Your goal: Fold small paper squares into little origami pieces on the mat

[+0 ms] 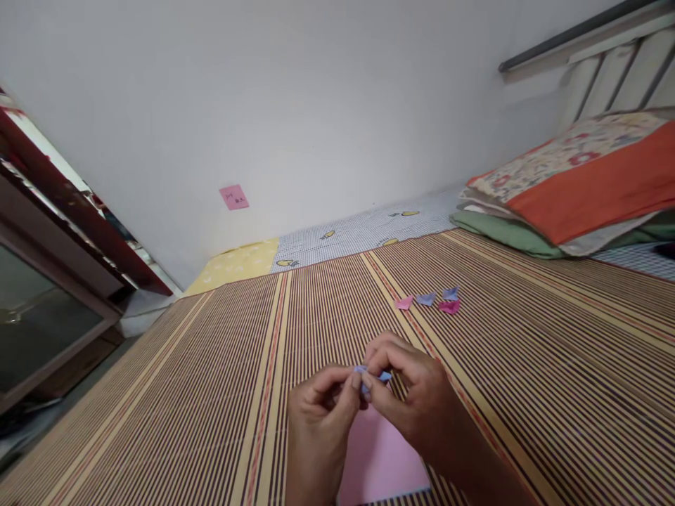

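A small piece of folded blue paper (384,377) is pinched between both hands, just above the striped mat. My left hand (324,411) grips its left side with thumb and fingertips. From the right, my right hand (408,383) holds it with thumb and index finger, and parts of the paper are hidden behind the fingers. Below the hands lies a pink pad of paper (380,457) with a bluish lower edge. Farther off on the mat sit several small folded paper pieces: a light pink one (404,303), blue ones (426,299) and a magenta one (449,307).
The striped bamboo mat (184,379) covers the bed up to a patterned sheet (337,239) along the white wall. Folded bedding with an orange cover (595,186) is piled at the right. A pink note (234,197) is stuck on the wall. A glass-paned door (42,316) stands at left.
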The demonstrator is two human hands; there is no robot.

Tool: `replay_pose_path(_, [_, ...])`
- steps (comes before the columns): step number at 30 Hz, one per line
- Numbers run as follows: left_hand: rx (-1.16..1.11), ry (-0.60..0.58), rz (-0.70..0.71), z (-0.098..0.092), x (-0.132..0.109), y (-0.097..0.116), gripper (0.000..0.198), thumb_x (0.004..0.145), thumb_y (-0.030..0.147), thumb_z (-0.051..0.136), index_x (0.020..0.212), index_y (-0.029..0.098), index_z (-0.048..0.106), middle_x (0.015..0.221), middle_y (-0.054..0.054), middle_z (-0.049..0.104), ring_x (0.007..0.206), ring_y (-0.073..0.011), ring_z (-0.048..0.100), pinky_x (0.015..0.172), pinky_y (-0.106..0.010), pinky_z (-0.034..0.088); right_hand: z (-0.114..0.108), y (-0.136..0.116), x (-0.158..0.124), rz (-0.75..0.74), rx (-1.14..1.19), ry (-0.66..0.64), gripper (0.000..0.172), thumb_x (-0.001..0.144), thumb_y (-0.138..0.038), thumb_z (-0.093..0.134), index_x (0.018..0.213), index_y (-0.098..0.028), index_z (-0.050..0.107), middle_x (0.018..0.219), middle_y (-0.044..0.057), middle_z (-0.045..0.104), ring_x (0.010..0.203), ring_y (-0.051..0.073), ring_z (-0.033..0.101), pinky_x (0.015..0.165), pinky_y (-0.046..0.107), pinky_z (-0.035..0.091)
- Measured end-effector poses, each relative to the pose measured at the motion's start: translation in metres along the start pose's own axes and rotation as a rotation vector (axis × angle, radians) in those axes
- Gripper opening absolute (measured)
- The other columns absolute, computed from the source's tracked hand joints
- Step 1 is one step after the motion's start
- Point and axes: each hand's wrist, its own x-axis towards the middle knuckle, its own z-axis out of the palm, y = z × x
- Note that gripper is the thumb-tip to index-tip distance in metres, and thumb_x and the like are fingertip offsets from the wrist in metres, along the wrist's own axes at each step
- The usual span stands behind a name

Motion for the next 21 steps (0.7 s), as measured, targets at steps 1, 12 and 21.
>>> replay_pose_path(1, [0.004, 0.007, 0.001, 0.0004, 0.0000, 0.0001, 0.010, 0.084, 0.026, 0.077, 0.082, 0.019, 0.084, 0.065, -0.002, 0.072, 0.060, -0.0135, 0.064, 0.057, -0.020, 0.051, -0.0001, -0.0001, 0.0003, 0.006, -0.002, -0.005, 0.021, 0.084, -0.004, 0.060, 0.072, -0.020, 0.056, 0.082, -0.001, 0.058, 0.078, 0.016, 0.058, 0.068, 0.030, 0.044])
replay_pose_path(12, [-0.002, 0.193, 0.014, 0.0004, 0.0030, -0.0016, 0.018, 0.083, 0.034, 0.079, 0.076, 0.018, 0.080, 0.067, -0.004, 0.076, 0.060, -0.0167, 0.069, 0.058, -0.024, 0.057, 0.0020, -0.0040, 0.0005, 0.073, 0.014, -0.002, 0.017, 0.090, -0.010, 0.059, 0.077, -0.021, 0.062, 0.080, -0.001, 0.063, 0.076, 0.016, 0.059, 0.069, 0.030, 0.045])
replay_pose_path(21, [-0.030, 0.211, 0.012, 0.0014, -0.0008, -0.0050, 0.016, 0.086, 0.033, 0.078, 0.080, 0.018, 0.079, 0.070, -0.003, 0.075, 0.064, -0.0174, 0.069, 0.060, -0.025, 0.058, 0.0047, -0.0034, -0.0003, 0.258, 0.243, 0.076, 0.003, 0.090, -0.019, 0.064, 0.087, -0.020, 0.063, 0.074, 0.001, 0.069, 0.072, 0.018, 0.070, 0.066, 0.030, 0.055])
